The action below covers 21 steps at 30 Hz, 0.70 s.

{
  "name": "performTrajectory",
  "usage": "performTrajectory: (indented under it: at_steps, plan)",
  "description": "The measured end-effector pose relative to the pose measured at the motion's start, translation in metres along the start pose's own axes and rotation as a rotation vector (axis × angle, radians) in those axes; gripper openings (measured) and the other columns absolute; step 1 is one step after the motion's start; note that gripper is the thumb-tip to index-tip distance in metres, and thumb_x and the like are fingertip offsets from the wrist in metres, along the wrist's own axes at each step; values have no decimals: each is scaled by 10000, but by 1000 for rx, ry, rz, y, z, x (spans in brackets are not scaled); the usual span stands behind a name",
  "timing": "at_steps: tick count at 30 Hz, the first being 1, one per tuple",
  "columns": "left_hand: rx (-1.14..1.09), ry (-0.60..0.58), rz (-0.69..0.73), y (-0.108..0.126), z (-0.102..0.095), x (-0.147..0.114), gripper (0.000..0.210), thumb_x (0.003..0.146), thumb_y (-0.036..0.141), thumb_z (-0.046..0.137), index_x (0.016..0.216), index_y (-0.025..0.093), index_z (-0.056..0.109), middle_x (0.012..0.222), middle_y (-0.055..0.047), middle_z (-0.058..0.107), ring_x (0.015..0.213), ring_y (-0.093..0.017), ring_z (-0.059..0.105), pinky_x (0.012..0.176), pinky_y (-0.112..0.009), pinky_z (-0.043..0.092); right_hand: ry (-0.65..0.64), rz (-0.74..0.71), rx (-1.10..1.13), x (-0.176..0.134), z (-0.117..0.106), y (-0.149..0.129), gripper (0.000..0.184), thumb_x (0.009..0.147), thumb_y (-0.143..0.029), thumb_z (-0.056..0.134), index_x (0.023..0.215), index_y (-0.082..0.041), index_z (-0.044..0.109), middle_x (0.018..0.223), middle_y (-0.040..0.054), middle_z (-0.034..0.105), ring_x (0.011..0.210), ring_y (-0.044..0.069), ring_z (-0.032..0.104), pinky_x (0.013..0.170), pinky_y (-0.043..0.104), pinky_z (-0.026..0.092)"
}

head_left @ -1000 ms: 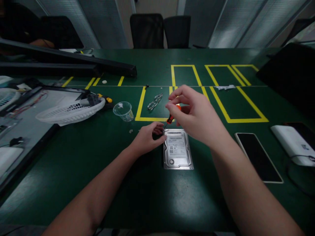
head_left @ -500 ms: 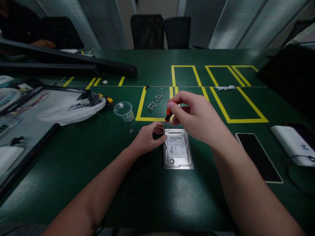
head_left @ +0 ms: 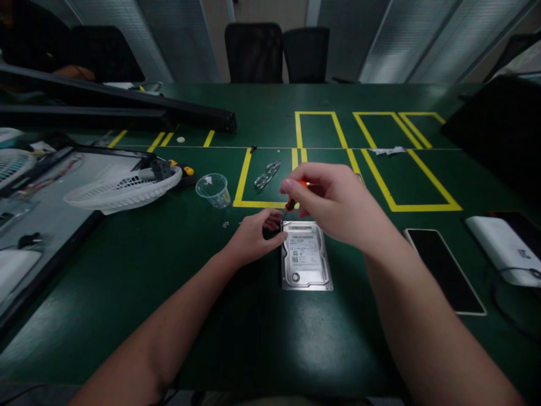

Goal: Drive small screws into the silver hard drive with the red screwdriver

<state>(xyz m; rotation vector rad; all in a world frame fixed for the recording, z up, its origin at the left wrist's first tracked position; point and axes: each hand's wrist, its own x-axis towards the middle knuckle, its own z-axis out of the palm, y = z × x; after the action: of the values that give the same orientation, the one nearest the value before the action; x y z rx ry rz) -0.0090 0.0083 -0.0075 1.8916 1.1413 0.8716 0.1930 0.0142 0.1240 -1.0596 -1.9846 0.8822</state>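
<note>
the left hand (head_left: 256, 237) rests, thumb (head_left: 276, 242) apart from curled fingers (head_left: 270, 215); the right hand (head_left: 332, 200) arches higher, pinching.

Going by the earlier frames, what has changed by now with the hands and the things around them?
The right hand has come down a little, its raised index finger lowering toward the thumb. The screwdriver swung more upright, then leaned right again. I see nothing newly grasped or released. The left hand, hard drive and plastic cup stayed put.
</note>
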Motion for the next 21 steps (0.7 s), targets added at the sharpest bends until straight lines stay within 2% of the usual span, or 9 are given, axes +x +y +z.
performTrajectory:
  at_steps: [2, 7, 11, 16, 18, 21]
  plan:
    - [-9, -6, -8, 0, 0, 0, 422, 897, 295, 804, 1265, 154, 653, 1142, -114, 781, 973, -218, 764, 908, -413, 662, -24, 14, 5, 0, -1, 0, 256, 1104, -380, 605, 975, -193, 724, 893, 47, 718, 786, 195, 647, 665, 348, 461]
    - [-12, -16, -11, 0, -1, 0, 397, 903, 302, 801, 1240, 148, 657, 1119, -107, 782, 946, -212, 765, 894, -409, 664, -9, 34, 13, 0, -2, 1, 208, 1111, -309, 572, 1147, -185, 736, 1019, 71, 752, 894, 222, 693, 748, 371, 505]
    - [0, -3, -2, 0, -1, 0, 438, 901, 299, 810, 1282, 156, 647, 1127, -103, 784, 964, -212, 764, 901, -408, 664, 81, 58, -37, 0, -1, 2, 171, 1066, -341, 650, 1003, -196, 715, 945, 66, 741, 786, 211, 669, 680, 367, 479]
    - [10, -3, -11, 1, -1, 0, 445, 896, 312, 815, 1278, 152, 652, 1112, -105, 781, 951, -212, 765, 895, -403, 666, 153, 111, -94, 0, 1, 3, 221, 994, -384, 741, 887, -219, 641, 811, 49, 704, 659, 194, 615, 585, 348, 410]
    - [10, -4, -12, 1, -1, 0, 438, 897, 314, 812, 1272, 153, 654, 1116, -107, 780, 957, -214, 766, 898, -405, 666, 135, 100, -90, 0, 1, 1, 165, 986, -334, 739, 911, -212, 656, 853, 49, 718, 667, 188, 617, 593, 348, 418]
    - [12, -4, -10, 1, -1, 1, 426, 893, 308, 813, 1261, 161, 657, 1118, -106, 783, 965, -217, 766, 903, -407, 666, 93, 19, -34, -1, 0, -1, 45, 1010, -237, 682, 996, -202, 706, 1004, 54, 745, 792, 195, 661, 688, 352, 483]
